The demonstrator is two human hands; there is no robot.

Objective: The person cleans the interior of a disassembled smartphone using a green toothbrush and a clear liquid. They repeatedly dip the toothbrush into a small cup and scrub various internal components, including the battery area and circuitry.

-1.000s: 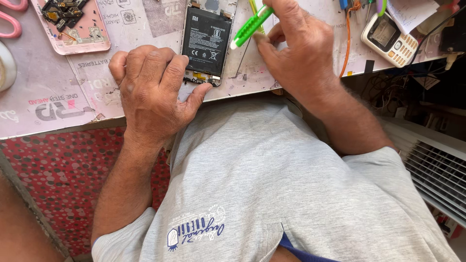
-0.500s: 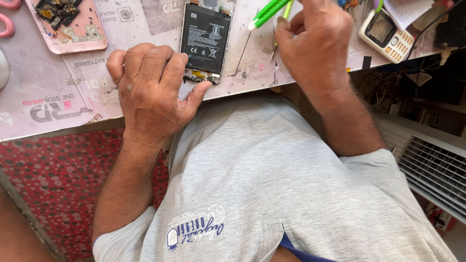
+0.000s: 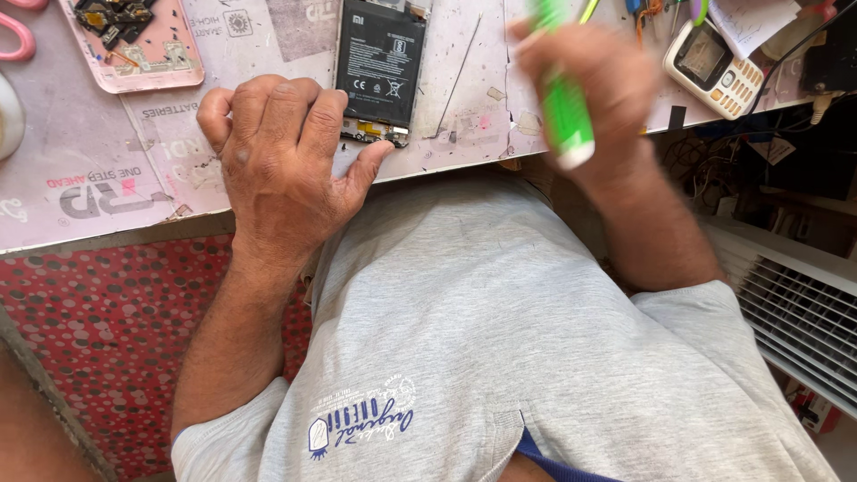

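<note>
An opened phone (image 3: 379,67) with its black battery exposed lies on the workbench (image 3: 116,178) near the front edge. My left hand (image 3: 281,156) rests flat beside it, fingers curled, the thumb touching the phone's lower end. My right hand (image 3: 594,85) hovers to the right of the phone, blurred, gripping a green-and-white tool (image 3: 562,107) whose white end points down toward me. A thin metal rod (image 3: 460,49) lies on the bench between the phone and my right hand.
A pink phone shell (image 3: 134,45) with loose circuit parts lies at the back left, with pink scissor handles (image 3: 18,40) beyond it. A small white keypad phone (image 3: 714,67) and wires sit at the back right. A white grille (image 3: 794,303) stands low right.
My right hand has swung away from the phone and turned the green tool so it points down. The left hand has stayed on the phone's lower end.
</note>
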